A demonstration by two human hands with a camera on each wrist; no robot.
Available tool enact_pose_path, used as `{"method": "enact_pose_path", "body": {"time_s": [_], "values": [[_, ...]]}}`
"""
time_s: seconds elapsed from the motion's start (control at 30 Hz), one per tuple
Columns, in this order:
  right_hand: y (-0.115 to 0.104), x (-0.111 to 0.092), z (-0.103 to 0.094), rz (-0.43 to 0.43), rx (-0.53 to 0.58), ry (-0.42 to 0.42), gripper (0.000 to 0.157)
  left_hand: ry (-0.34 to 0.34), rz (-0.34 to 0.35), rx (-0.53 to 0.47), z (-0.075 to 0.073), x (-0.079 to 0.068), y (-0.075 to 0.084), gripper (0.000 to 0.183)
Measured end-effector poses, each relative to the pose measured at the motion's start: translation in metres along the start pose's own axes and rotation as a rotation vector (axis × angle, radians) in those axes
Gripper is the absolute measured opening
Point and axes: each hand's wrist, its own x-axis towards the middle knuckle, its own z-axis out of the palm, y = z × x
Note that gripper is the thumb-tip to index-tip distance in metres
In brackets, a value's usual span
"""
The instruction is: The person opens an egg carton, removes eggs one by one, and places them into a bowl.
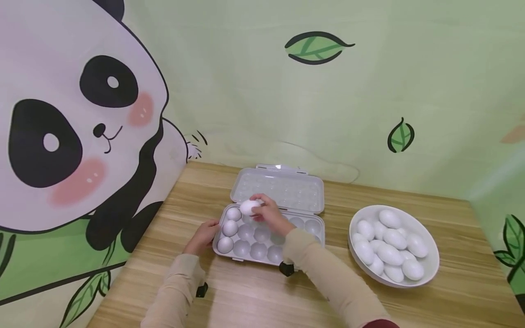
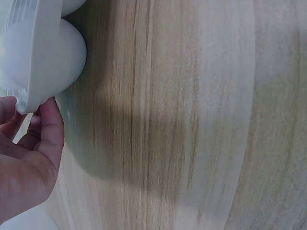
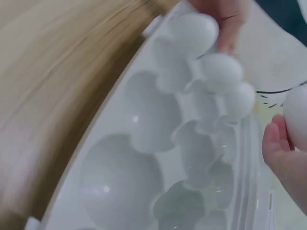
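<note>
A white plastic egg carton (image 1: 258,251) lies on the table with its lid (image 1: 283,189) tipped back toward the wall. Three white eggs (image 1: 230,228) fill the column of hollows at its left end. My left hand (image 1: 206,236) grips the carton's left edge; in the left wrist view its thumb and fingers (image 2: 50,127) pinch the rim. Over the back row, beside the rearmost egg, my right hand (image 1: 268,213) holds another white egg (image 1: 248,207) between thumb and fingers. The right wrist view shows this egg (image 3: 298,117) raised above the hollows.
To the right of the carton stands a white bowl (image 1: 356,259) heaped with several white eggs (image 1: 389,253). Behind the wooden table (image 1: 463,255) hangs a green backdrop (image 1: 254,91) printed with a panda and leaves. Small black devices sit at both wrists.
</note>
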Motion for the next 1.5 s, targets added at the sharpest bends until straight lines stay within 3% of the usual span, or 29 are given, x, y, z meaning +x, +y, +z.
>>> {"method": "enact_pose_path", "body": {"time_s": [0.2, 0.37, 0.8, 0.87, 0.93, 1.03, 1.1, 1.17, 1.3, 1.43, 1.5], "values": [[-0.016, -0.009, -0.009, 0.061, 0.290, -0.130, 0.028, -0.001, 0.004, 0.026, 0.001, -0.003, 0.001, 0.036], [-0.035, -0.019, -0.021, 0.023, 0.361, -0.199, 0.028, -0.013, -0.003, 0.025, 0.000, 0.000, 0.000, 0.036], [-0.075, -0.045, -0.079, -0.048, 0.343, -0.198, 0.029, -0.013, 0.015, 0.041, -0.001, 0.002, -0.001, 0.034], [-0.078, -0.051, -0.089, -0.048, 0.348, -0.188, 0.029, -0.026, 0.038, 0.030, -0.003, 0.011, -0.011, 0.034], [-0.082, -0.056, -0.100, -0.059, 0.337, -0.177, 0.029, -0.073, 0.100, -0.014, -0.007, 0.036, -0.037, 0.030], [-0.086, -0.065, -0.116, -0.072, 0.308, -0.164, 0.027, -0.097, 0.119, -0.031, -0.008, 0.045, -0.047, 0.030], [-0.089, -0.071, -0.128, -0.081, 0.280, -0.153, 0.026, -0.084, 0.099, -0.010, -0.006, 0.037, -0.037, 0.031], [-0.091, -0.077, -0.140, -0.080, 0.258, -0.146, 0.025, -0.053, 0.035, 0.040, -0.001, 0.008, -0.007, 0.035], [-0.095, -0.092, -0.166, -0.068, 0.196, -0.121, 0.023, -0.040, -0.001, 0.054, 0.001, -0.004, 0.006, 0.036], [-0.095, -0.108, -0.194, -0.049, 0.118, -0.075, 0.021, -0.049, 0.016, 0.022, -0.001, 0.015, -0.012, 0.037], [-0.093, -0.115, -0.207, -0.039, 0.075, -0.051, 0.020, -0.089, 0.079, -0.022, -0.005, 0.031, -0.029, 0.036]]}}
